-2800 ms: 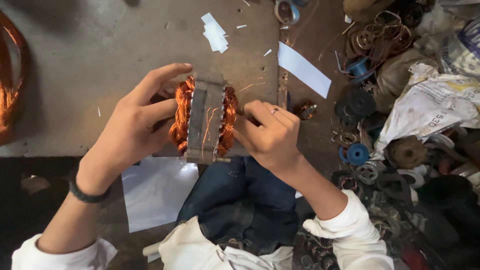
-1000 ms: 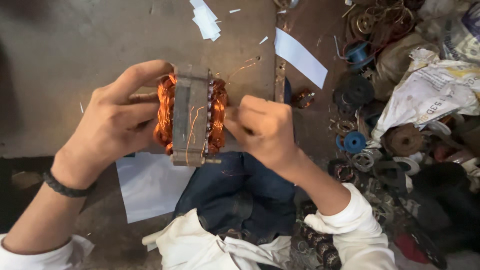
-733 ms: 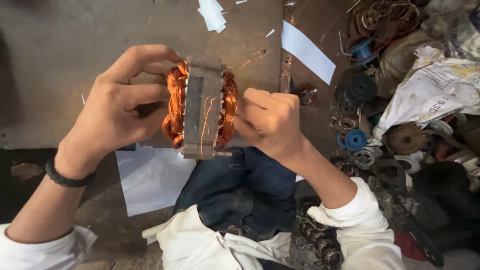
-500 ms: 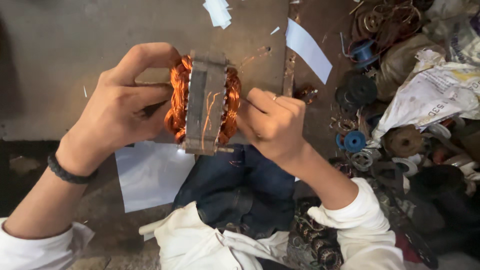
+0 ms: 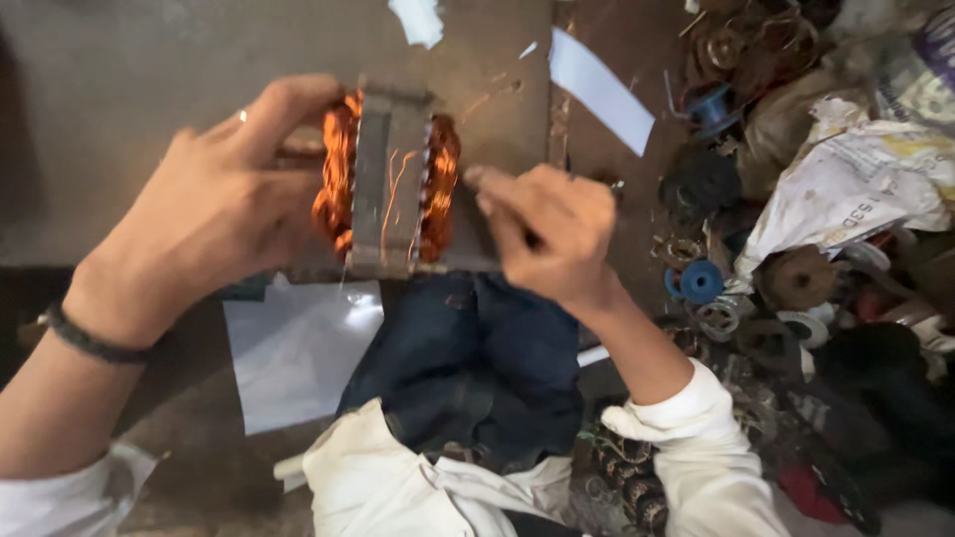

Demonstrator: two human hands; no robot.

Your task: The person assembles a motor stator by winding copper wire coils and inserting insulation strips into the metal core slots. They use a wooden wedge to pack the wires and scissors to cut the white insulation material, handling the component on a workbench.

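A motor stator, a grey steel block with bright copper windings bulging on both sides, is held up in front of me over a grey work board. My left hand grips its left side, thumb across the top copper coil. On the stator's right side, my right hand has its fingers pinched together against the copper winding; what it pinches is too small to tell. Loose copper strands run down the steel face.
White paper sheets lie on the board and below the stator. A heap of scrap motor parts, blue spools and crumpled paper bags fills the right side. My knee in dark jeans is underneath.
The stator has stayed in my left hand, shifting slightly in view. My right hand has kept working at the right-side winding with little visible change.
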